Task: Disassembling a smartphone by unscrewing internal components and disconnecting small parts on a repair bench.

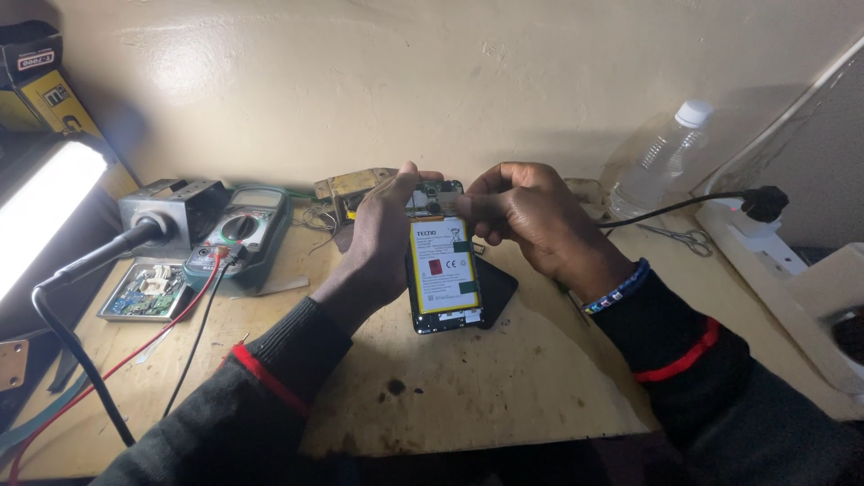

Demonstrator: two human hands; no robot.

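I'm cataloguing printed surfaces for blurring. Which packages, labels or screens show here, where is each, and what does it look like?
Battery label: on the opened phone held between left hand and right hand; yellow rectangle with red and green patches.
Multimeter screen: left on the table, grey window above a dial, green casing.
Boxes: top left corner, black and yellow cardboard.

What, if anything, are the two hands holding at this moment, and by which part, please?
Both hold an opened phone with its yellow battery showing: the left hand grips its left edge, and the right hand pinches its top end.
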